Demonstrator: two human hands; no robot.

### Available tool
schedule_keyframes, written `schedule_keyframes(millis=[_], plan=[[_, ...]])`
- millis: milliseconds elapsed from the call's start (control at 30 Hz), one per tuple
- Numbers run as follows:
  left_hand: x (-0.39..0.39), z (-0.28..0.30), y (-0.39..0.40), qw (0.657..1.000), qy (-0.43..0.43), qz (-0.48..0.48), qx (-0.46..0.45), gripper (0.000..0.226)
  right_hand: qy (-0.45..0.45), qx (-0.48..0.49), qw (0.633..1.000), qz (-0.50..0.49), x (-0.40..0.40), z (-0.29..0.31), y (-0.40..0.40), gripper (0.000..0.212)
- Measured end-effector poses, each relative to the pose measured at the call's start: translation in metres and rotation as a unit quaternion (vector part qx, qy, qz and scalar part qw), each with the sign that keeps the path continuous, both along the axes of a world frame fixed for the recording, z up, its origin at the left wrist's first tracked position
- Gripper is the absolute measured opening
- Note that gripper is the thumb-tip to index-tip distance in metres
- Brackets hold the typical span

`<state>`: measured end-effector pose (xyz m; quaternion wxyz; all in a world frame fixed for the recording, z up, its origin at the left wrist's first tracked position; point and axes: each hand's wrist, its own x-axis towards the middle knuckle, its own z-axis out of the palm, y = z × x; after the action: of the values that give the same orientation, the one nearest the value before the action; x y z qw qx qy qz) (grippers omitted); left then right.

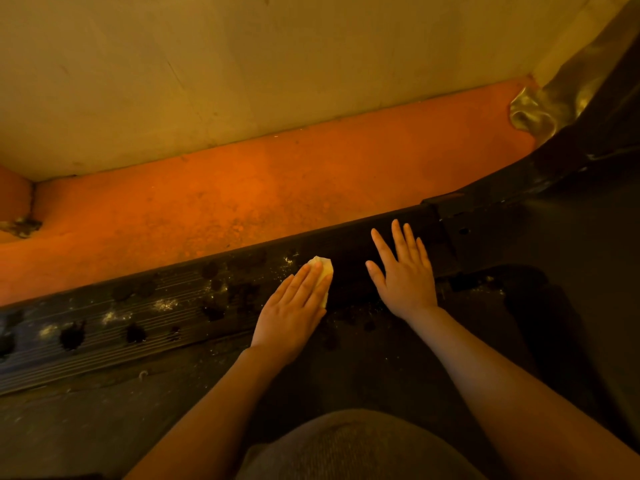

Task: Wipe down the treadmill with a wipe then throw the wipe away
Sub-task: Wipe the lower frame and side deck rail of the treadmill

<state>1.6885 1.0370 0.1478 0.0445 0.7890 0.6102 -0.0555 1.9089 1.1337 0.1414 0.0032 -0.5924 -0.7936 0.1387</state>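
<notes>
Left hand (294,308) flat, fingers straight and together, pressing a small pale folded wipe (323,271) onto the ribbed side rail of the treadmill (104,323); the wipe pokes out beyond the fingertips and along the thumb side. Right hand (403,271) just beside it, apart from the wipe, palm down with fingers spread and straight on the same dark rail, holding nothing. Rail is black, grooved lengthwise, blotched with dark patches and pale dusty specks to the left of the hands; beyond it an orange floor (242,188) meets a tan wall (207,64).
</notes>
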Motion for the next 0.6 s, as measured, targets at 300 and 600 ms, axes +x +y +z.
schedule_keyframes(millis=[300, 600], plan=[[0.028, 0.004, 0.019, 0.999, 0.013, -0.032, -0.042, 0.066, 0.001, 0.007, 1.0, 0.001, -0.001, 0.0, 0.0, 0.071], [0.007, 0.002, 0.003, 0.995, -0.038, 0.081, -0.031, 0.06, 0.039, 0.018, 0.999, 0.008, -0.013, 0.005, -0.004, 0.055]])
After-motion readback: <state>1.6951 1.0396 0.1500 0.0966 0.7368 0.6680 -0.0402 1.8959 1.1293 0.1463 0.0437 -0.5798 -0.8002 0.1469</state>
